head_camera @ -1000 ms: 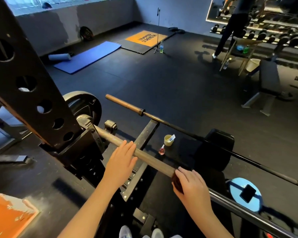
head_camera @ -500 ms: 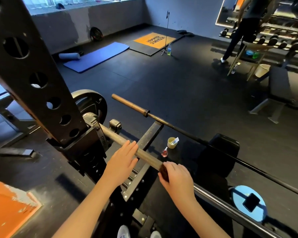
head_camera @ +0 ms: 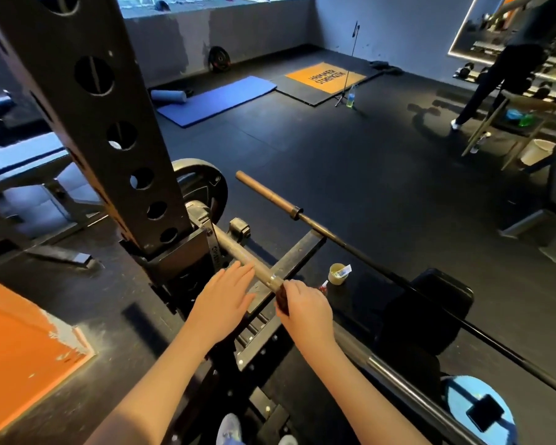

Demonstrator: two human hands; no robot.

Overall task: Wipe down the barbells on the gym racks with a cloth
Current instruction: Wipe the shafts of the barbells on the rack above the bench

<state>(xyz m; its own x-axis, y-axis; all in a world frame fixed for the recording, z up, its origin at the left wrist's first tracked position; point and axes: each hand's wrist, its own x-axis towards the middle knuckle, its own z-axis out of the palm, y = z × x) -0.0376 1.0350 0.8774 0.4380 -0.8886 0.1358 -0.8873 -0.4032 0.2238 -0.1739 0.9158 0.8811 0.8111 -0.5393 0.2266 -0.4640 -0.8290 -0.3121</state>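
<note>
The barbell (head_camera: 235, 248) lay across the rack (head_camera: 103, 123), its end carrying a weight plate (head_camera: 207, 187) behind the upright. The left hand (head_camera: 220, 303) rested flat on the bar with fingers straight. Just beside it, the right hand (head_camera: 305, 311) was curled round a dark cloth (head_camera: 281, 299), clamping it against the bar. A second bar (head_camera: 270, 195) lay beyond, and a small cup (head_camera: 337, 274) stood on the floor between the two.
</note>
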